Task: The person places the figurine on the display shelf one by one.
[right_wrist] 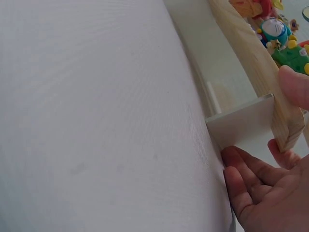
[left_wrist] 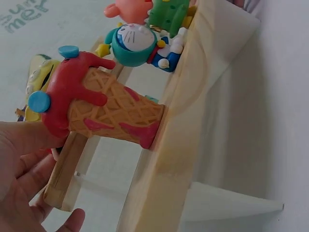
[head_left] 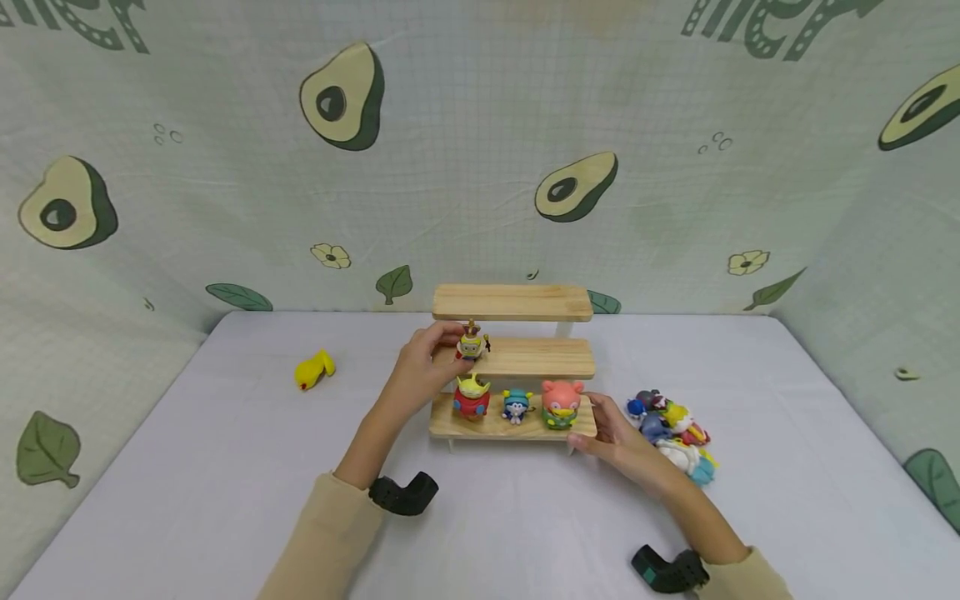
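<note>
A three-tier wooden display stand stands at the table's back. My left hand pinches a small yellow figurine with a crown at the left end of the middle tier. On the bottom tier are a red figurine with a waffle-patterned back, a small blue-capped cat figurine and a pink figurine in green. My right hand grips the right end of that tier. In the right wrist view, its thumb lies over the board's edge, with other fingers lower down by the white support.
A pile of several colourful figurines lies right of the stand, close beyond my right hand. A yellow toy lies alone on the left of the white table. An avocado-print cloth rises behind the table.
</note>
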`<act>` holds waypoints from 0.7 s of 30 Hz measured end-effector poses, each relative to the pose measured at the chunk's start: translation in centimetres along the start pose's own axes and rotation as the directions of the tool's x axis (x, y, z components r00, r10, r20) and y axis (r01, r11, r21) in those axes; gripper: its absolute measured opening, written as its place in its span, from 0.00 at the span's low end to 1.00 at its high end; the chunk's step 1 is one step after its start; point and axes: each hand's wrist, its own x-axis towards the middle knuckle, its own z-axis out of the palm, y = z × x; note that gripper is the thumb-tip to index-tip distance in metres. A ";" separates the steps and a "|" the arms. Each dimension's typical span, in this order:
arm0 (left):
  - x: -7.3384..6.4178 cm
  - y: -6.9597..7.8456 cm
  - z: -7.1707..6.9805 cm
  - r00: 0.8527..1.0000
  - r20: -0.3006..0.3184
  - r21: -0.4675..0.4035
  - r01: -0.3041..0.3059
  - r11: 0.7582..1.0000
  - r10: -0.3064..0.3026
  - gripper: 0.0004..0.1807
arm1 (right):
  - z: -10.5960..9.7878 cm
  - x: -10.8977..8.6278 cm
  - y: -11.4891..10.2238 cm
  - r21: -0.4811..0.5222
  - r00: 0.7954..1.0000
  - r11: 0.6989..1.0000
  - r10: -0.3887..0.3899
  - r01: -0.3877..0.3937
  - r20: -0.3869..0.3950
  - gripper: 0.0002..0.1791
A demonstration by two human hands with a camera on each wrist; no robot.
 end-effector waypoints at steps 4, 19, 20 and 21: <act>0.0 0.0 -0.4 0.999 0.044 -0.015 0.000 1.000 0.001 0.24 | 0.0 0.1 0.1 0.003 1.000 1.000 0.010 -0.010 -0.008 0.40; -0.2 -0.9 -1.1 0.987 0.141 -0.014 -0.078 0.997 0.079 0.24 | 0.1 0.1 0.0 0.002 0.999 1.000 0.027 -0.027 -0.018 0.41; -0.2 -0.9 -1.1 0.987 0.141 -0.015 -0.076 0.997 0.078 0.24 | 0.1 0.1 0.0 0.002 0.999 1.000 0.026 -0.026 -0.017 0.41; -0.2 -0.9 -1.1 0.987 0.140 -0.015 -0.076 0.997 0.077 0.24 | 0.1 0.1 0.0 0.001 1.000 1.000 0.026 -0.026 -0.016 0.41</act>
